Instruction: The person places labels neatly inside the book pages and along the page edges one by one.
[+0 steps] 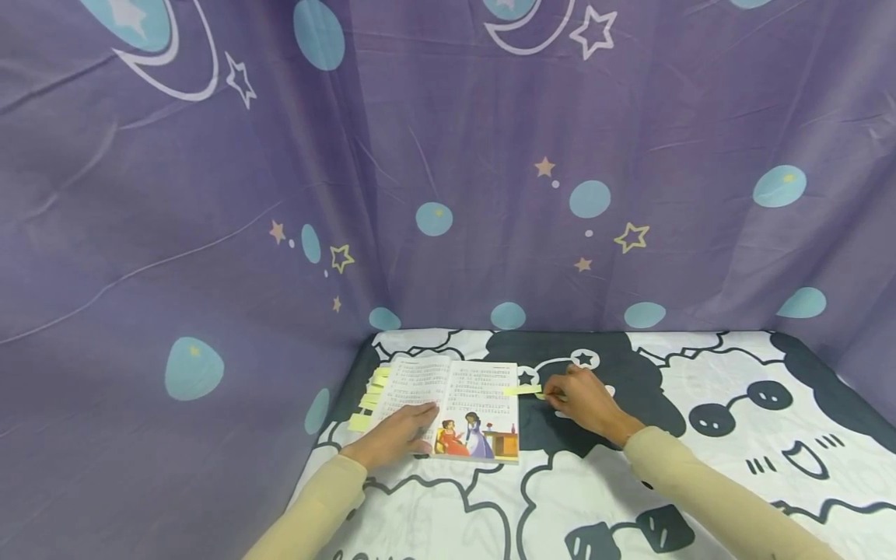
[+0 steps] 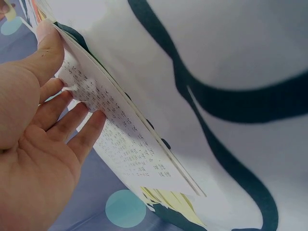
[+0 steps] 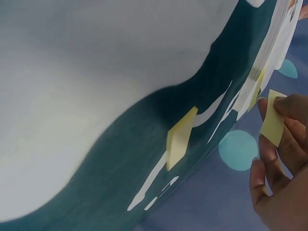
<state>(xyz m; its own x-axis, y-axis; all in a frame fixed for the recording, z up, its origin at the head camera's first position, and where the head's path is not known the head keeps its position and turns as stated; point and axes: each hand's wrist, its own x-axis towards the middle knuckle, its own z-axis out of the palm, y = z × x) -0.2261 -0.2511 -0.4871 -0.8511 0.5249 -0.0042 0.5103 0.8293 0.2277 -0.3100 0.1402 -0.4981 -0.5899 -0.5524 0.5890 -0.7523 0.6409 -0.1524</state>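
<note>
An open book [image 1: 483, 389] with printed text and a colour picture lies on the bed-like surface. My left hand [image 1: 397, 435] rests on its left page near the fold, fingers extended; the left wrist view shows this hand [image 2: 53, 110] against the page. Between thumb and fingers, my right hand [image 3: 284, 144] pinches a small yellow sticky note [image 3: 273, 120] just off the book's right side. Another yellow tab [image 3: 257, 89] sticks out of the book's edge. A yellow sticky pad [image 3: 182, 139] lies on the dark cloth nearby.
Several yellow tabs [image 1: 360, 422] stick out from the book's left edge. Black and white cartoon cloth [image 1: 441, 505] covers the surface. A purple curtain [image 1: 490, 117] with moons and stars hangs behind and at the left.
</note>
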